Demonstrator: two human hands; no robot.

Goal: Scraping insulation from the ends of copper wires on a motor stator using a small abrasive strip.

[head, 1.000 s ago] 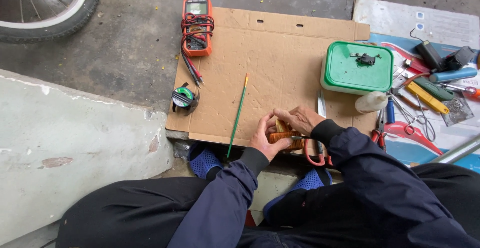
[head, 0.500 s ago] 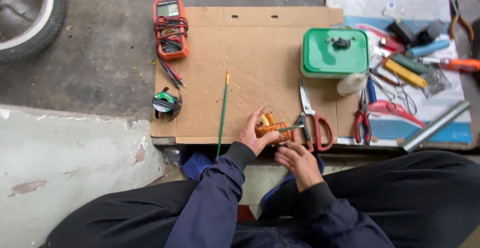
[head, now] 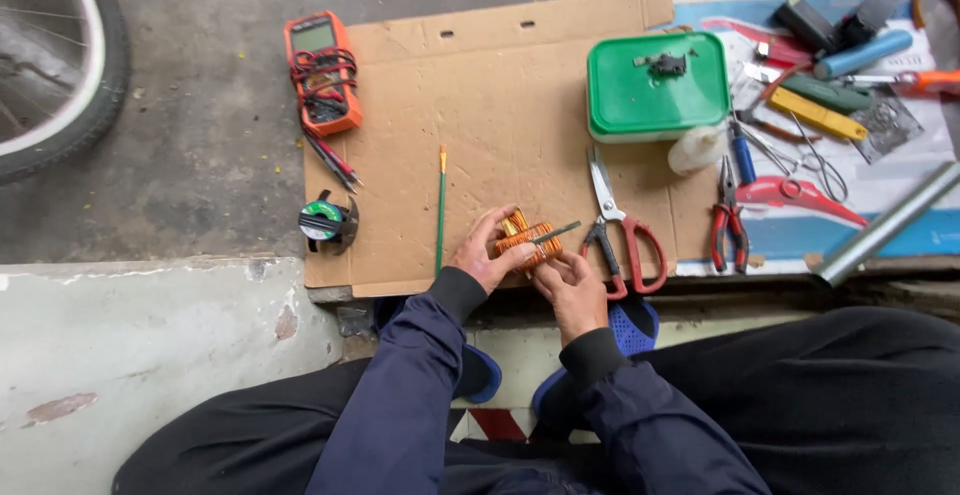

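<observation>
Holding a small orange wire coil (head: 527,239), the left hand (head: 487,255) has its grip wrapped around the coil's left side, fingers on top and thumb near the bottom. The right hand (head: 568,285) sits just under and to the right of the coil. Its grip pinches a thin grey metal stick (head: 556,232) that pokes up and to the right, with the tip touching the coil. The coil sits at the near edge of a flat brown cardboard sheet (head: 500,105).

Just right of the grip lie scissors with red handles (head: 622,225). A bit farther right are red pliers (head: 727,217). Just left of the grip lies a thin green brush (head: 440,210), pointing away from the person. Farther left is a small round roll of wire (head: 326,221) at the edge of the cardboard. Up and left of the grip rests an orange meter (head: 321,70) with red and black wires wrapped around it. Up and right of the grip stands a box with a green lid (head: 656,85), with a small dark part on top. Well to the right is a pile of tools, and a grey metal pipe (head: 888,221). A bike wheel (head: 60,65) shows far to the left.
</observation>
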